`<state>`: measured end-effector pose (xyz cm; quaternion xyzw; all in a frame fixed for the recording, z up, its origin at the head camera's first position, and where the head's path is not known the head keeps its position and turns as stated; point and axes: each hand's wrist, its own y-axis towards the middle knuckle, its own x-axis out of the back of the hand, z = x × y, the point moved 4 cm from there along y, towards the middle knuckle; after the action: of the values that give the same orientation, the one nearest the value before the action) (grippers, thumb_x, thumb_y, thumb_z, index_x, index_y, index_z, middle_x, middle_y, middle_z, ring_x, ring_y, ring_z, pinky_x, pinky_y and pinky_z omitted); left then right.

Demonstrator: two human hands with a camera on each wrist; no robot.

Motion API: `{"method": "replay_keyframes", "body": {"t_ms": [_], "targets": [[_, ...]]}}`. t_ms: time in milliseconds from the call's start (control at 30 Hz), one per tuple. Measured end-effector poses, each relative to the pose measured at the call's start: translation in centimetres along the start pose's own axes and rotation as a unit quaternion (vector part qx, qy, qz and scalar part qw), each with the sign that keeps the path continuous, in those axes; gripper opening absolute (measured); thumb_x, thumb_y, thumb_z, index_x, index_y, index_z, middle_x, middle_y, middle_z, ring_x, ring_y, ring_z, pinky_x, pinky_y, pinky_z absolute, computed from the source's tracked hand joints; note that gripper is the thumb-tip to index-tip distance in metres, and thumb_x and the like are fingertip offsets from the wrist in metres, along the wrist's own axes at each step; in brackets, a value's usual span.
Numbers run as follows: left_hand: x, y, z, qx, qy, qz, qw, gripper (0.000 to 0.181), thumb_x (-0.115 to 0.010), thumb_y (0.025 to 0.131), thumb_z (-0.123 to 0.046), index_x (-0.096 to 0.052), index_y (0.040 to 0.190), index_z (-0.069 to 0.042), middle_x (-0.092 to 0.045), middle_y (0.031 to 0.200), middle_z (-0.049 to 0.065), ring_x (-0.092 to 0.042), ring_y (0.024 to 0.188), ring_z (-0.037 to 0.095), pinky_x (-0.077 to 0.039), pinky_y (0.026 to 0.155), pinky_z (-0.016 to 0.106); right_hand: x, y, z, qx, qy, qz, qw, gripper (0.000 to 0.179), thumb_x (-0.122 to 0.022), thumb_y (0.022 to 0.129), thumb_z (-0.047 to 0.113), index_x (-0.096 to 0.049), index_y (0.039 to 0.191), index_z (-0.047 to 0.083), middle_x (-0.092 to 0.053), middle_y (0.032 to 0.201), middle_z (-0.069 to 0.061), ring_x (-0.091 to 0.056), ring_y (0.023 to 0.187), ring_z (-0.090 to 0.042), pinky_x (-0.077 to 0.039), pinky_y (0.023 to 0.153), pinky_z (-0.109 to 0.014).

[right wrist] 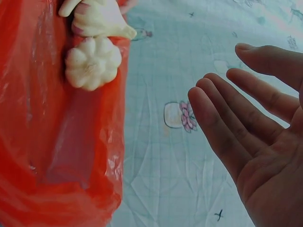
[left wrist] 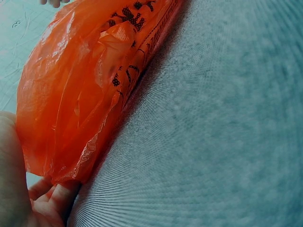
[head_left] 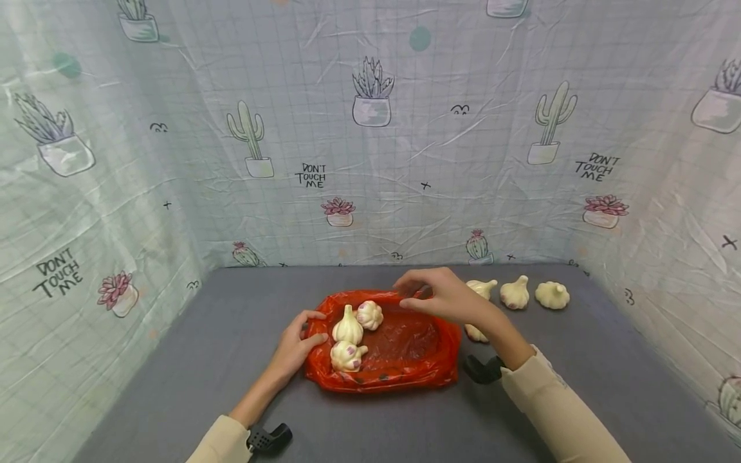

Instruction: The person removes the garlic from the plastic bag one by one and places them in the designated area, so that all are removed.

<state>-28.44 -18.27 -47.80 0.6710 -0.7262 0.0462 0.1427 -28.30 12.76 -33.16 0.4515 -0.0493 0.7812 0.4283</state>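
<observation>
An open red plastic bag point(head_left: 399, 379) with a bunched rim sits on the table. Inside it, toward the left, are three garlic bulbs: one at the back point(head_left: 369, 315), one upright point(head_left: 347, 326) and one on its side point(head_left: 346, 357). At the bag's left end, my left hand point(head_left: 296, 344) holds the rim, thumb and fingers about the plastic point(left wrist: 71, 104). My right hand point(head_left: 442, 294) hovers over the bag's back right part, fingers extended and apart from the bulbs. In the right wrist view its palm and fingers point(right wrist: 241, 118) show with nothing in them.
Right of the bag, more garlic bulbs lie on the grey table point(head_left: 602, 373): one at the far right point(head_left: 552, 295), one beside it point(head_left: 515, 293), and two partly hidden by my right hand and forearm. A patterned curtain point(head_left: 428, 212) encloses the back and sides.
</observation>
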Motion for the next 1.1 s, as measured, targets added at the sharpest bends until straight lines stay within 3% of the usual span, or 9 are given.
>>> {"method": "replay_keyframes", "body": {"t_ms": [267, 533, 1100], "targets": [[-0.2, 0.1, 0.1, 0.003, -0.005, 0.002, 1.0000, 0.038, -0.072, 0.092, -0.009, -0.062, 0.128, -0.010, -0.067, 0.120, 0.024, -0.070, 0.087, 0.021, -0.062, 0.066, 0.032, -0.7, 2.0, 0.3, -0.022, 0.002, 0.045, 0.9987, 0.026, -0.070, 0.099, 0.024, -0.071, 0.124, 0.016, -0.075, 0.115, -0.004, -0.071, 0.105, -0.015, -0.061, 0.090, -0.034], [-0.3, 0.2, 0.2, 0.003, -0.010, 0.004, 0.9999, 0.038, -0.072, 0.092, -0.008, -0.061, 0.128, -0.009, -0.067, 0.119, 0.025, -0.070, 0.085, 0.019, -0.062, 0.066, 0.032, -1.5, 3.9, 0.7, -0.013, -0.012, 0.077, 0.9969, 0.028, -0.068, 0.100, 0.021, -0.069, 0.126, 0.010, -0.074, 0.121, -0.013, -0.071, 0.109, -0.020, -0.060, 0.091, -0.032], [0.0, 0.2, 0.2, -0.001, -0.009, 0.001, 1.0000, 0.037, -0.072, 0.091, -0.007, -0.062, 0.127, -0.009, -0.067, 0.115, 0.026, -0.070, 0.085, 0.020, -0.061, 0.066, 0.031, -3.6, 7.1, 0.3, 0.002, -0.042, 0.116, 0.9923, 0.027, -0.068, 0.100, 0.021, -0.071, 0.124, 0.010, -0.075, 0.117, -0.009, -0.072, 0.104, -0.016, -0.058, 0.095, -0.032]]}}
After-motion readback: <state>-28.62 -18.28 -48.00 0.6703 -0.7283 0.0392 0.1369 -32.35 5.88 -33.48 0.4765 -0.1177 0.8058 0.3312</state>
